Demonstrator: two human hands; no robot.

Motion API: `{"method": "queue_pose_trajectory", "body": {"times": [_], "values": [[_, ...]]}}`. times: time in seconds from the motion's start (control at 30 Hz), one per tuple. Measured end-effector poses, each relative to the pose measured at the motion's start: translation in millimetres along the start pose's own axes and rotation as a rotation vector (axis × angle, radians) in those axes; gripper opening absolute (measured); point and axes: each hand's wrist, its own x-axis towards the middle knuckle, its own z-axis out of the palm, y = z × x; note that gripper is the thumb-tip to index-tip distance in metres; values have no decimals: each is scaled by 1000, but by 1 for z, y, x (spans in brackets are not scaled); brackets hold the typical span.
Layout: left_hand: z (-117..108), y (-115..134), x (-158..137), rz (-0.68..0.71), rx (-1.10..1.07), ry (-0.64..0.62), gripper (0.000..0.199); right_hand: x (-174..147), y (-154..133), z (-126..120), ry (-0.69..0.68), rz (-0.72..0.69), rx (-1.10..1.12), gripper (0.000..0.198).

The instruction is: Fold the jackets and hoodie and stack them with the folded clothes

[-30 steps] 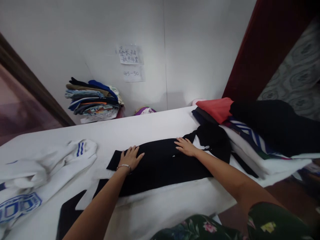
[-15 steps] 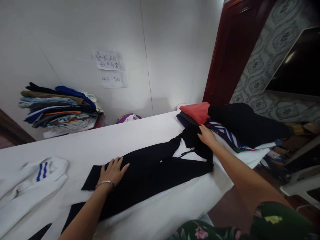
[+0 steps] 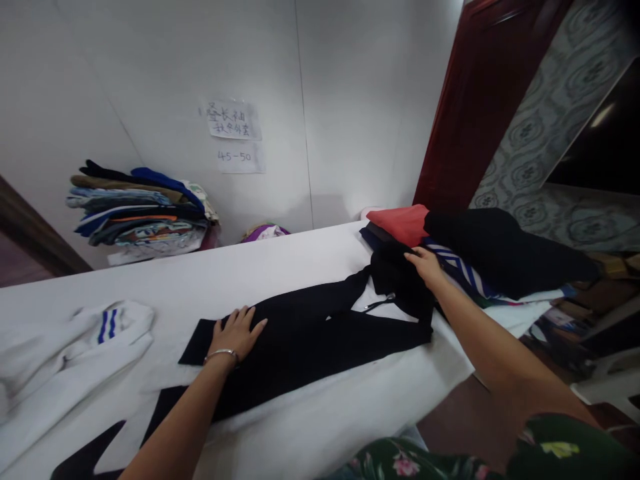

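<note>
A black garment (image 3: 305,340), looking like a hooded jacket with a white inner part and a zip, lies stretched across the white-covered table. My left hand (image 3: 235,333), a bracelet at its wrist, presses flat on the jacket's left half with fingers spread. At the other end, my right hand (image 3: 425,263) has thumb and fingers closed on the edge of the bunched black hood (image 3: 393,270). The hood is slightly raised beside the clothes pile. On the left, a white garment (image 3: 125,333) with two blue stripes lies loosely spread.
Folded clothes (image 3: 140,210) stand stacked at the back left. Another clothes pile (image 3: 500,253), with a red piece (image 3: 400,225) and a black one on top, sits at the table's right end. Handwritten papers (image 3: 233,123) hang on the wall. A purple-and-white bundle (image 3: 265,232) shows behind the table.
The view has turned slightly left, so everything sits further right in the picture. My right hand has lifted the hood's edge a little. My left hand stays flat on the jacket.
</note>
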Motion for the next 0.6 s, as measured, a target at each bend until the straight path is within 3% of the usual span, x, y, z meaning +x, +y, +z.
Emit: {"method": "queue_pose_trajectory", "body": {"times": [0.1, 0.17, 0.2, 0.3, 0.37, 0.43, 0.6], "values": [[2, -1, 2, 2, -2, 15, 67, -28, -28, 1, 74, -60, 393, 29], [3, -1, 2, 0, -3, 14, 67, -58, -46, 12, -1, -105, 549, 28], [3, -1, 2, -1, -1, 10, 66, -76, -52, 20, -97, -139, 536, 28], [0, 2, -1, -5, 10, 5, 65, -130, -60, 46, -713, -358, 341, 35], [-2, 3, -2, -4, 17, 0, 65, -157, -58, 59, -994, -537, 187, 30], [-5, 3, -3, -5, 14, -10, 64, -172, -54, 64, -1006, -601, 113, 24], [-20, 13, -3, -55, -96, -26, 57, -172, -48, 45, -666, -573, 203, 23]]}}
